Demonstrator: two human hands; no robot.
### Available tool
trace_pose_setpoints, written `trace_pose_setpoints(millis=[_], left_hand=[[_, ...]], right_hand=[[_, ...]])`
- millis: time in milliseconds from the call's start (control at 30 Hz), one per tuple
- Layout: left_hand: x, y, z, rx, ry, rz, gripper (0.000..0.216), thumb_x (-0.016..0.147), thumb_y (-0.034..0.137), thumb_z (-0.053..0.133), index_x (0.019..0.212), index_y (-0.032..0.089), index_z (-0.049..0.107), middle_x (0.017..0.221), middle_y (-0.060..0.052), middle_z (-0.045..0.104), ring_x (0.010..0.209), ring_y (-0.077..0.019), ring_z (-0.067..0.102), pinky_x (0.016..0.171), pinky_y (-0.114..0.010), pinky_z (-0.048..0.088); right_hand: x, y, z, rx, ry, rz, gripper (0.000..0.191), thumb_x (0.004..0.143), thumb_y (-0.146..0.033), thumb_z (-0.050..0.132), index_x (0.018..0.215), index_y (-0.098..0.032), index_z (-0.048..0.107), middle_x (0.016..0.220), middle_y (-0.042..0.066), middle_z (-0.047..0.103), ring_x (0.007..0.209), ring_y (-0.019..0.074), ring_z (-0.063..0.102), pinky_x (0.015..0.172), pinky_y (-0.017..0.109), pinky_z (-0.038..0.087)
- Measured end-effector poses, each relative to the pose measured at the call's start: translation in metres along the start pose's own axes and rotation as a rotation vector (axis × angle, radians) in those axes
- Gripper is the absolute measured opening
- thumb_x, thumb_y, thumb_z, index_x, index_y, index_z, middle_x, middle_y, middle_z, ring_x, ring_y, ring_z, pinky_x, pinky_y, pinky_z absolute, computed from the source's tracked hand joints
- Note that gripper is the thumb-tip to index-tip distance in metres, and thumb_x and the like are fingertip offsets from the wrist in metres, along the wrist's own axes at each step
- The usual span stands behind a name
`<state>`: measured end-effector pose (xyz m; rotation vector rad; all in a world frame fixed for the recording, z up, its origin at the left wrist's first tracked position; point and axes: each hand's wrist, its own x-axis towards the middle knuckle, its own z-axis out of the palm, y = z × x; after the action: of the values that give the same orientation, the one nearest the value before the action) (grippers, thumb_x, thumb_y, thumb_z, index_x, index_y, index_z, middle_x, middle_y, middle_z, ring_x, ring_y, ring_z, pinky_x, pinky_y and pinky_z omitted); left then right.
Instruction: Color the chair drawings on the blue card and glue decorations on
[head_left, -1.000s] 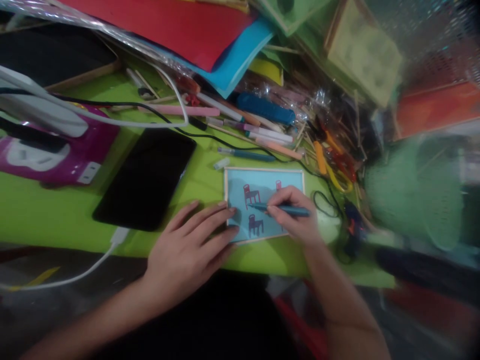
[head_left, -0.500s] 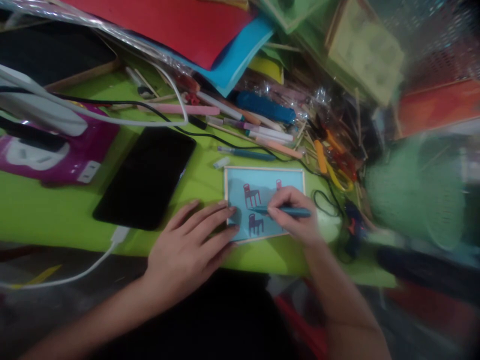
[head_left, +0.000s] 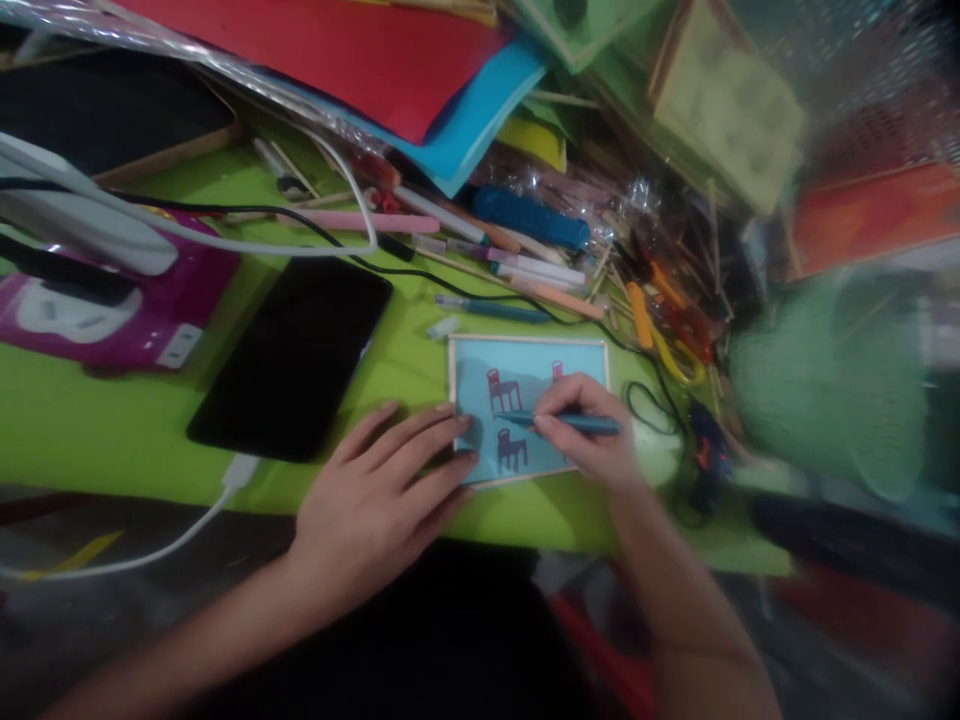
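Pen [head_left: 596, 424], blue, pinched narrowly between thumb and fingers of right hand [head_left: 609, 462], tip pointing left to the foot of a red chair picture [head_left: 507, 391] on a small blue card [head_left: 534, 352]. Contact between tip and card too blurred to tell. Card flat on green table [head_left: 409, 365], between both hands, edged with a pale frame. Left hand [head_left: 375, 500] opened out, palm down, fingers loosely apart, fingertips resting over the card's left edge. Purple chair picture [head_left: 512, 452] between left fingertips and right hand. Other chair pictures partly covered by right hand, one red back showing just beyond the knuckles; card's lower right corner hidden there too.

Beyond the hands, another blue pen [head_left: 491, 309], then a heap of pens and sticks [head_left: 544, 268], many too tangled to make out. Black phone [head_left: 289, 360] just beyond left hand, white cable [head_left: 241, 469] plugged in. Yellow-handled scissors [head_left: 666, 355] beyond right hand; green basket [head_left: 817, 390], blurred, farther right. Red sheet [head_left: 330, 55] far beyond left hand, cut off at top.
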<state>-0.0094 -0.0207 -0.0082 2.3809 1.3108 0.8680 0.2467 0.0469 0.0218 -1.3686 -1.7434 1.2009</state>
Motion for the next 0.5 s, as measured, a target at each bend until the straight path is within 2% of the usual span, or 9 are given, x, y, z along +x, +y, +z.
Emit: trace_pose_setpoints(millis=[300, 500], left_hand=[[0.0012, 0.0005, -0.0004, 0.0, -0.002, 0.0, 0.022, 0.095, 0.023, 0.068, 0.117, 0.027, 0.071, 0.137, -0.005, 0.072, 0.129, -0.0278, 0.067, 0.116, -0.051, 0.045], [0.0008, 0.0007, 0.0002, -0.007, 0.004, 0.0, 0.023, 0.094, 0.022, 0.067, 0.117, 0.027, 0.071, 0.138, -0.004, 0.072, 0.129, -0.0276, 0.067, 0.115, -0.051, 0.045]], right_hand=[[-0.0004, 0.0031, 0.0023, 0.051, 0.057, -0.006, 0.014, 0.089, -0.035, 0.077, 0.09, -0.024, 0.068, 0.077, -0.001, 0.069, 0.065, 0.013, 0.058, 0.059, 0.027, 0.047], [0.0009, 0.0029, 0.0026, -0.014, 0.075, -0.007, 0.017, 0.089, -0.039, 0.077, 0.09, -0.024, 0.069, 0.077, 0.0, 0.069, 0.066, 0.0142, 0.059, 0.058, 0.027, 0.048]])
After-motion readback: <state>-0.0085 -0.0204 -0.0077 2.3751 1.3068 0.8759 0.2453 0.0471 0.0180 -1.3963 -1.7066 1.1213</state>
